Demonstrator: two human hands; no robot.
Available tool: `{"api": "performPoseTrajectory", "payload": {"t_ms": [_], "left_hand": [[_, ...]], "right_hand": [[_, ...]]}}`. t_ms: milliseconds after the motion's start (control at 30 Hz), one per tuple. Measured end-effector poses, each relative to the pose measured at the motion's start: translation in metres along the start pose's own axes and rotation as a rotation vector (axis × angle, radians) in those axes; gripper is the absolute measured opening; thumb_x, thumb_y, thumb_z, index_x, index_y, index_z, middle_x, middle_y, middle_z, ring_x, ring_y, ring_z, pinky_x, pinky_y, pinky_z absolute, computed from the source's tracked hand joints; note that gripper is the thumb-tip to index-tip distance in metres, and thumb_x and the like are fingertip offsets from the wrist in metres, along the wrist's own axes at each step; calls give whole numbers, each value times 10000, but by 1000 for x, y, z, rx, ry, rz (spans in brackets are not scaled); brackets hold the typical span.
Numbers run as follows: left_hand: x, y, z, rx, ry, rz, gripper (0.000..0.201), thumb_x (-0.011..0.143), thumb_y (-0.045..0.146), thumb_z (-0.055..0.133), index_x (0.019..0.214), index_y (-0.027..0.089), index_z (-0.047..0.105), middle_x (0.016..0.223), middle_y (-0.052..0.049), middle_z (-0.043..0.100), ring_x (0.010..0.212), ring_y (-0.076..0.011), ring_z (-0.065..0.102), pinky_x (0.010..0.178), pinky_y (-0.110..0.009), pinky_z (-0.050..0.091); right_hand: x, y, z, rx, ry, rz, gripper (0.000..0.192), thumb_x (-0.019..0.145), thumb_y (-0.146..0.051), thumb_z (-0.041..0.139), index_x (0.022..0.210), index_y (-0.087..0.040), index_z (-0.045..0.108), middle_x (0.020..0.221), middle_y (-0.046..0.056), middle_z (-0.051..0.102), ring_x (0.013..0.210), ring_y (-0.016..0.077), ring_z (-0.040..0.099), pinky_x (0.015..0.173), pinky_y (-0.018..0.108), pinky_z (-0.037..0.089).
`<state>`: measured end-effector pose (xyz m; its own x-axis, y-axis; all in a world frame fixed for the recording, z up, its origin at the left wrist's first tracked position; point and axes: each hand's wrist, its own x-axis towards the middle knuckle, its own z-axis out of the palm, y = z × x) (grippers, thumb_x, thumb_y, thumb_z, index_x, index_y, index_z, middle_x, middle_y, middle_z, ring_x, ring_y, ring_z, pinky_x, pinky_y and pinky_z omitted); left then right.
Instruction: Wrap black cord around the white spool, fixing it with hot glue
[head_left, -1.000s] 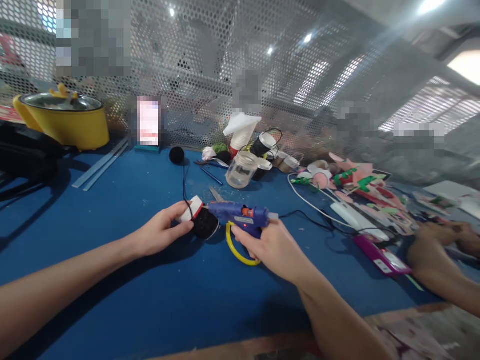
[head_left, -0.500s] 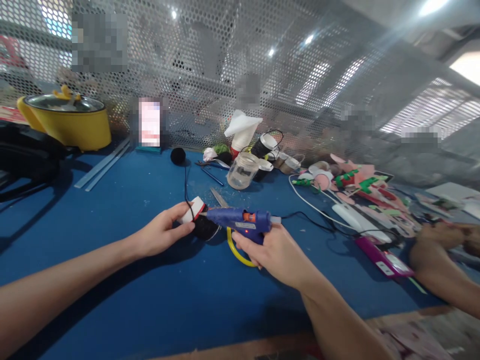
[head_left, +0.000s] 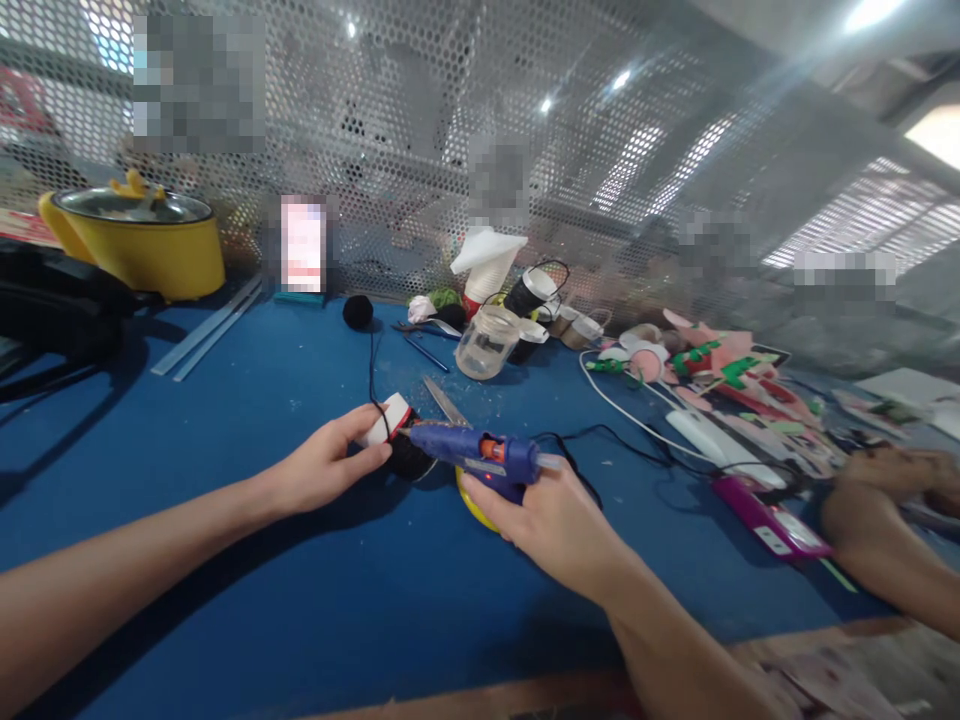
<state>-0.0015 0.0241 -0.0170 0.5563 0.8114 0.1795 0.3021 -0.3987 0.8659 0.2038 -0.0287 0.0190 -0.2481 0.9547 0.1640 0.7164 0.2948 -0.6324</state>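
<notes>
Glue gun tip pressed to the black-and-white piece, frame centre.

The right hand (head_left: 551, 515) grips the blue glue gun (head_left: 476, 455), now tilted lower than 0.5 s ago, its yellow loop (head_left: 471, 500) mostly hidden. The left hand (head_left: 326, 465) pinches the black-and-white piece (head_left: 397, 435) on the blue table (head_left: 247, 400); scissors (head_left: 444, 400) lie behind.

glue gun (head_left: 480, 455) tilted, nozzle lowered
</notes>
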Motion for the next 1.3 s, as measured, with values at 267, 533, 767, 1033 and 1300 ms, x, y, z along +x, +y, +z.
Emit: {"api": "performPoseTrajectory", "payload": {"t_ms": [267,533,767,1033,1300], "left_hand": [[-2,1,0,8,7,9,151,809,271,405,730,153,456,707,22,416,664,-120,397,630,-239,352],[-1,-1,-1,13,8,28,148,798,267,417,759,146,493,742,6,438,692,-130,425,651,-244,378],[-2,-1,-1,2,5,45,148,801,265,414,751,146,485,766,-3,445,705,-131,424,660,-243,378],[-1,-1,0,-1,4,44,140,796,255,417,735,149,486,784,-9,458,727,-138,431,679,-255,388],[-2,-3,-1,-35,-8,55,114,798,244,421,787,152,489,836,-21,489,769,-145,452,705,-257,383]], "right_hand": [[-2,0,2,18,-21,21,144,742,-264,499,633,-179,539,451,-25,494,436,114,494,422,214,401],[3,0,-7,207,-133,160,213,748,-299,491,582,-168,473,376,-56,436,327,72,419,363,188,388],[5,3,-8,327,-206,176,194,766,-301,486,646,-148,492,388,-68,414,345,59,386,368,179,379],[7,5,-11,345,-213,163,230,788,-315,471,624,-154,481,360,-81,392,334,57,377,393,188,368],[9,7,-13,289,-166,190,213,776,-293,487,615,-155,493,357,-76,407,336,66,407,400,190,378]]}}
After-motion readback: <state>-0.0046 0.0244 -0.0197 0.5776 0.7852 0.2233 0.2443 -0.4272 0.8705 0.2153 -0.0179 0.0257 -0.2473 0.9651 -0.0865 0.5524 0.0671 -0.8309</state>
